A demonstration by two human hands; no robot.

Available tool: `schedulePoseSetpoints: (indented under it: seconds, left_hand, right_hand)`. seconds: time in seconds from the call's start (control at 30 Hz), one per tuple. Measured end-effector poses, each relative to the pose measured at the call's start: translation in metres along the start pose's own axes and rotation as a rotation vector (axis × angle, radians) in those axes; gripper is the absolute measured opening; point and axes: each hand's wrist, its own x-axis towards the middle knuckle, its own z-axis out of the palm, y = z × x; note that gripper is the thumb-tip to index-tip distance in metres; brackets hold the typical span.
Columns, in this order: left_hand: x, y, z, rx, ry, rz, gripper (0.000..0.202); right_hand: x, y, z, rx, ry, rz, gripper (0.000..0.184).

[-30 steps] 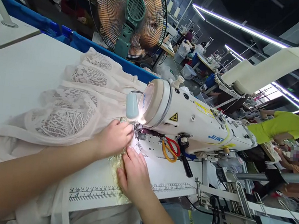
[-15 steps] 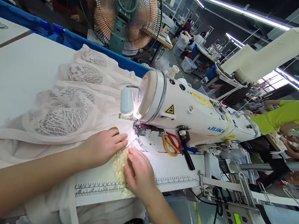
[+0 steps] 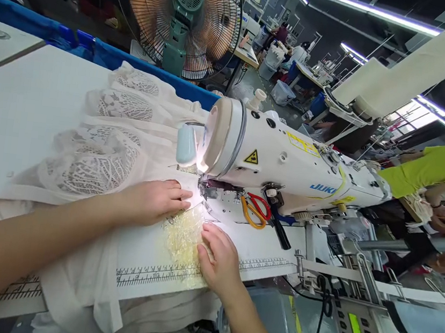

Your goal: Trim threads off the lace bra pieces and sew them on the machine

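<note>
My left hand [image 3: 157, 200] lies flat, fingers together, on pale cream fabric [image 3: 97, 156] just left of the needle of a white sewing machine [image 3: 287, 169]. My right hand [image 3: 219, 260] rests with curled fingers on a strip of yellowish lace trim [image 3: 183, 237] that runs from the presser foot toward me. Both hands press cloth onto the white table [image 3: 22, 109]. A lamp on the machine head lights the needle area. A printed ruler scale [image 3: 152, 277] runs along the table's near edge under the trim.
Red and orange scissors [image 3: 255, 211] lie on the machine bed. A green standing fan [image 3: 176, 15] is behind the table. A control panel with a green display [image 3: 356, 329] is at lower right. A person in a yellow-green shirt [image 3: 428, 170] works at the right.
Both hands have drawn back from the needle toward me, and more lace trim now shows between them. The left hand went from bunched fingers to lying flat.
</note>
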Motion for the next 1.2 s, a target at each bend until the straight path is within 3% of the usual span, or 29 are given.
schedulePoseSetpoints:
  seconds: [0.6,1.2]
  left_hand:
    - [0.008,-0.009,-0.006,-0.036,-0.029,-0.022,0.032]
    - [0.007,-0.020,0.003,-0.010,0.004,-0.016,0.031]
  right_hand:
    - [0.001,0.001,-0.002,0.019,-0.003,0.003,0.020]
    - [0.000,0.000,-0.001,0.035,-0.006,0.018,0.021]
